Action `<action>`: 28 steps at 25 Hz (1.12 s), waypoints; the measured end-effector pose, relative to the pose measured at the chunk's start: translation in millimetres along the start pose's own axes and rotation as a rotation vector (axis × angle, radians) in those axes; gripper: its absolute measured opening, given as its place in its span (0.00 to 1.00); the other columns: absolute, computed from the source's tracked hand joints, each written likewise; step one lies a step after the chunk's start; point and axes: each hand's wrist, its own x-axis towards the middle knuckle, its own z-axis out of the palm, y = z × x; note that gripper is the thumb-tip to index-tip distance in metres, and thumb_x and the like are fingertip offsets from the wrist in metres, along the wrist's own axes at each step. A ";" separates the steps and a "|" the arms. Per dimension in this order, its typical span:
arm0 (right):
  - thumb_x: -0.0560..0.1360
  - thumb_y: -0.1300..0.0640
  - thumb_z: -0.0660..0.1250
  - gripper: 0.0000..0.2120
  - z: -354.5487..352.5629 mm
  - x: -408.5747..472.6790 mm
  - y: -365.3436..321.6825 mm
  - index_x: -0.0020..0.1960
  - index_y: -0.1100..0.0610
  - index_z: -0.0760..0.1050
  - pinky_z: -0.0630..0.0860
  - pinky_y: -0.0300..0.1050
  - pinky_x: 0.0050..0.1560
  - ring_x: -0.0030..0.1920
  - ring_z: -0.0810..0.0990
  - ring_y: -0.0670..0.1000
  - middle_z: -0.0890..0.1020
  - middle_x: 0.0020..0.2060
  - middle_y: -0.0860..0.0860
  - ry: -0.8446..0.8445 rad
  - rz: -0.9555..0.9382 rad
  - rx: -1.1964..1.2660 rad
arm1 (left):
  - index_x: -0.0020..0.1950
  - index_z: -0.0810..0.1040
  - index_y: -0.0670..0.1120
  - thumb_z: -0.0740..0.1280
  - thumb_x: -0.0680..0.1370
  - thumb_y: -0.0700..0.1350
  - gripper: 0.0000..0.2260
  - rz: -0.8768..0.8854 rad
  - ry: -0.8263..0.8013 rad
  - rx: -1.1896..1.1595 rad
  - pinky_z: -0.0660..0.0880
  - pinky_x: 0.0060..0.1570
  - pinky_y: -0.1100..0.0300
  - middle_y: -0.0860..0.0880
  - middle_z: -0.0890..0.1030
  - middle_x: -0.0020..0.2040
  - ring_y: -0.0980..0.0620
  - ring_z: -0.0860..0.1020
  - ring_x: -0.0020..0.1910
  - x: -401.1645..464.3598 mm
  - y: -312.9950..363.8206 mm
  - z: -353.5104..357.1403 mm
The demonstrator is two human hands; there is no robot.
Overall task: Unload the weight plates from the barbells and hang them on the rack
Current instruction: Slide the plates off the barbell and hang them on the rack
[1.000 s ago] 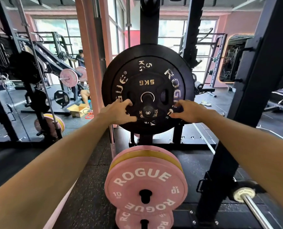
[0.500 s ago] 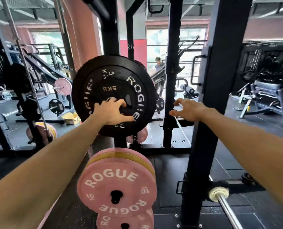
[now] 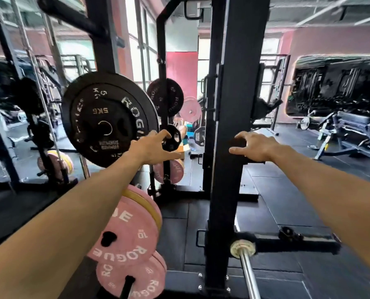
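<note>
Now the black 5 kg plate (image 3: 106,119) hangs on the rack, high on the left, its flat face turned toward the camera and a little to the right, its bore axis running roughly along the line of sight. It is matte black with worn white ROGUE lettering round the ring and "5KG" in dull gold above the centre hole; a larger black plate sits flush behind it. The left hand (image 3: 151,148) is just off the plate's lower right edge, fingers spread and relaxed, holding nothing; whether a fingertip brushes the rim is hard to tell through the motion blur. The right hand (image 3: 254,147) hovers in front of the black upright (image 3: 229,117), fingers loosely splayed, also holding nothing.

Below the black plate, pink 10 kg plates (image 3: 128,231) with a yellow one sandwiched behind hang on lower pegs, faces angled right. A bare barbell sleeve (image 3: 243,249) pokes toward the camera at the foot of the upright, its long axis running down and toward the viewer. Between the plate stack and the upright lies an open strip of black rubber floor (image 3: 179,234).
</note>
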 end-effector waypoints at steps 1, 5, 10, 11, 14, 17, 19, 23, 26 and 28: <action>0.74 0.32 0.60 0.32 -5.0 -8.7 13.2 0.73 0.46 0.63 0.64 0.58 0.68 0.70 0.69 0.56 0.69 0.71 0.51 0.005 0.002 0.005 | 0.68 0.65 0.60 0.63 0.65 0.76 0.36 0.004 0.005 0.000 0.68 0.61 0.40 0.47 0.70 0.67 0.41 0.74 0.63 -7.2 17.8 -1.4; 0.75 0.33 0.60 0.32 -21.5 -53.9 56.0 0.73 0.47 0.63 0.61 0.57 0.68 0.72 0.67 0.56 0.67 0.73 0.51 0.027 0.001 0.028 | 0.69 0.64 0.59 0.65 0.67 0.74 0.35 0.002 0.023 0.003 0.69 0.62 0.43 0.49 0.69 0.68 0.41 0.74 0.62 -43.7 73.6 1.8; 0.74 0.31 0.60 0.34 -30.3 -125.3 104.6 0.73 0.47 0.63 0.60 0.57 0.70 0.72 0.66 0.56 0.66 0.74 0.51 0.004 -0.007 0.035 | 0.69 0.65 0.60 0.64 0.67 0.74 0.35 0.007 0.023 -0.038 0.70 0.62 0.43 0.50 0.69 0.66 0.43 0.75 0.60 -108.3 130.1 9.5; 0.73 0.31 0.60 0.34 -31.4 -135.8 113.5 0.73 0.46 0.63 0.61 0.57 0.70 0.71 0.67 0.56 0.66 0.74 0.51 -0.001 -0.005 0.045 | 0.69 0.65 0.60 0.64 0.68 0.74 0.34 0.004 0.040 -0.040 0.71 0.61 0.44 0.51 0.69 0.66 0.44 0.75 0.60 -118.9 139.9 12.2; 0.73 0.31 0.60 0.35 -32.4 -158.1 144.4 0.75 0.46 0.61 0.60 0.59 0.71 0.72 0.66 0.57 0.63 0.75 0.52 -0.048 0.006 0.044 | 0.70 0.65 0.60 0.65 0.69 0.72 0.34 -0.005 0.048 -0.069 0.71 0.54 0.50 0.51 0.69 0.66 0.45 0.76 0.58 -138.8 171.5 13.9; 0.74 0.31 0.60 0.34 -27.4 -158.1 176.2 0.75 0.46 0.61 0.57 0.60 0.71 0.73 0.65 0.57 0.63 0.76 0.52 -0.065 0.003 0.051 | 0.71 0.65 0.58 0.67 0.70 0.69 0.33 -0.010 0.028 -0.097 0.69 0.51 0.53 0.51 0.69 0.65 0.46 0.76 0.59 -137.0 198.6 29.4; 0.74 0.32 0.60 0.33 -18.3 -145.9 198.0 0.74 0.46 0.62 0.58 0.59 0.69 0.72 0.66 0.57 0.64 0.75 0.53 -0.074 -0.007 0.064 | 0.70 0.66 0.59 0.67 0.69 0.70 0.33 -0.018 0.020 -0.104 0.71 0.54 0.52 0.51 0.69 0.65 0.45 0.77 0.58 -120.3 214.9 47.4; 0.75 0.33 0.59 0.30 8.4 -96.6 244.7 0.73 0.45 0.62 0.59 0.56 0.68 0.71 0.66 0.57 0.67 0.73 0.53 -0.101 -0.009 0.090 | 0.68 0.66 0.61 0.66 0.67 0.72 0.33 -0.019 -0.029 -0.108 0.73 0.58 0.48 0.52 0.70 0.65 0.49 0.79 0.54 -58.1 245.2 94.2; 0.76 0.33 0.59 0.30 39.9 -55.9 280.1 0.72 0.46 0.64 0.62 0.55 0.65 0.68 0.69 0.57 0.71 0.69 0.52 -0.093 -0.011 0.092 | 0.68 0.66 0.61 0.63 0.64 0.75 0.36 -0.035 -0.040 -0.116 0.74 0.58 0.45 0.52 0.71 0.62 0.52 0.78 0.50 -9.7 264.3 140.7; 0.76 0.33 0.59 0.29 63.6 -44.5 297.0 0.71 0.47 0.65 0.62 0.55 0.64 0.66 0.71 0.57 0.73 0.67 0.52 -0.094 -0.014 0.109 | 0.68 0.65 0.62 0.62 0.62 0.77 0.38 -0.037 -0.057 -0.109 0.73 0.59 0.44 0.52 0.70 0.63 0.49 0.76 0.55 4.4 271.4 174.1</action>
